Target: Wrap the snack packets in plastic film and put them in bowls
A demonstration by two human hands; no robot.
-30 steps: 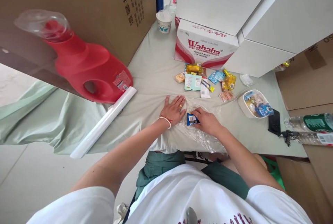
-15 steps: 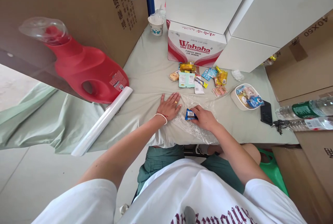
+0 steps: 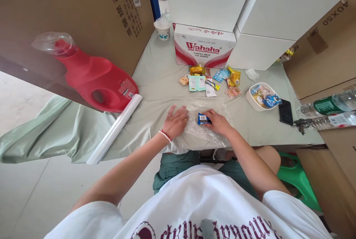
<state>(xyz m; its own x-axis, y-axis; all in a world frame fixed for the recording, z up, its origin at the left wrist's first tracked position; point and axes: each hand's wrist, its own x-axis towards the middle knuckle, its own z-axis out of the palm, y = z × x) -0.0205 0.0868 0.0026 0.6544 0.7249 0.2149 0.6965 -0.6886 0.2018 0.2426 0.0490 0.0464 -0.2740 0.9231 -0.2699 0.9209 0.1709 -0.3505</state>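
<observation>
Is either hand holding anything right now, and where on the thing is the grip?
The right hand holds a small blue packet by the end farther from the left hand, which is blurred and holds nothing visible.

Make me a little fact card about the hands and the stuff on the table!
Left hand: fingers spread, blurred
Right hand: holding blue packet over clear film
Cloth: pale green
Far side: snack packets before Wahaha box
Right side: white tub beside black phone
Left side: red jug, white roll
</observation>
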